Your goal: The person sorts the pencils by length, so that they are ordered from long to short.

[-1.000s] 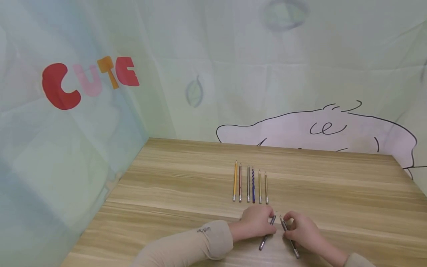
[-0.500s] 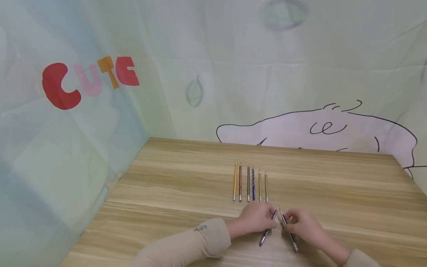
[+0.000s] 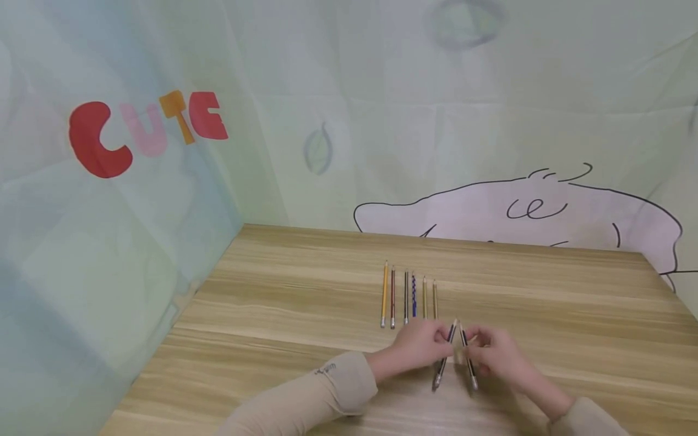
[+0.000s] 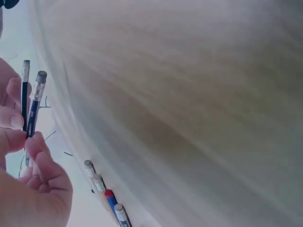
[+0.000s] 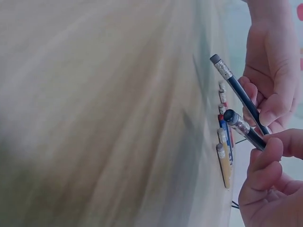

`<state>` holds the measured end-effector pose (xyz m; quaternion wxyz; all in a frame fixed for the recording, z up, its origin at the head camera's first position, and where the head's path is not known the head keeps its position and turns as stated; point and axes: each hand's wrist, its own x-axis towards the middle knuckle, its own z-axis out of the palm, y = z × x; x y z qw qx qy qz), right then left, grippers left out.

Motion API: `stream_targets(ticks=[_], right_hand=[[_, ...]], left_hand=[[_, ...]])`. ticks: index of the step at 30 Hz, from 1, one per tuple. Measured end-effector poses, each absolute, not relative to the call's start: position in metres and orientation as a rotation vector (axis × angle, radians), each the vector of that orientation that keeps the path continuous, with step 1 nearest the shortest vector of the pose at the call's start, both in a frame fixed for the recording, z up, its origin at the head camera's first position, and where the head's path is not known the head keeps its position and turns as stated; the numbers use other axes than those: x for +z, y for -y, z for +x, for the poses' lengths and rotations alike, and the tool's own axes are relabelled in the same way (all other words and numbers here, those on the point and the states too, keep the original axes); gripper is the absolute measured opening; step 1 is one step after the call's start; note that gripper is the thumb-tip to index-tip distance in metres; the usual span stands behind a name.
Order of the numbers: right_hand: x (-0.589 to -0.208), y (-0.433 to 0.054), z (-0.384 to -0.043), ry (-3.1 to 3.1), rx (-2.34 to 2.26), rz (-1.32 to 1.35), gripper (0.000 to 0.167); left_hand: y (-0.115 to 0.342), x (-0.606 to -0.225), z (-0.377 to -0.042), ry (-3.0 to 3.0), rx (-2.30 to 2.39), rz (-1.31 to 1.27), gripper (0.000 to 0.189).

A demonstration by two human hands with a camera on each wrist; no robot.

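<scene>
In the head view my left hand (image 3: 421, 344) pinches a dark pencil (image 3: 439, 372) with a silver band and eraser at its lower end. My right hand (image 3: 498, 352) pinches a second dark pencil (image 3: 472, 374) close beside it. The tips of the two lean toward each other like a narrow upside-down V, erasers spread toward me. Grey erasers show clearly in the right wrist view, where the right hand's pencil (image 5: 244, 128) overlaps the left hand's pencil (image 5: 240, 94). Thumb and fingers hide the middle of both.
Beyond the hands several pencils lie in a row, tips away: yellow (image 3: 385, 295), dark red (image 3: 392, 297), black (image 3: 406, 297), patterned blue (image 3: 414, 297) and two gold-coloured ones, the last (image 3: 435, 298) nearest my hands. A printed curtain (image 3: 305, 72) borders the wooden table (image 3: 272, 290).
Both hands have moved forward, away from me, carrying the two pencils toward the row. The pencils' eraser ends have come closer together, and my left hand now overlaps the row's near ends.
</scene>
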<state>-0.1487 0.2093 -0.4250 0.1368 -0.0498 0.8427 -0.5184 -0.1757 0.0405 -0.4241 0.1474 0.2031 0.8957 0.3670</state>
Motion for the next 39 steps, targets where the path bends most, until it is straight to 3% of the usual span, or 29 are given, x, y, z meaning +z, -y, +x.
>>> stream_targets(ticks=[17, 39], right_hand=[[-0.411, -0.209, -0.161, -2.399, -1.688, -0.111, 0.031], [-0.423, -0.209, -0.164, -2.362, -1.715, -0.151, 0.030]], left_hand=[[-0.040, -0.421, -0.187, -2.570, 1.282, 0.430, 0.016], [-0.040, -0.424, -0.191, -2.551, 1.384, 0.409, 0.016]])
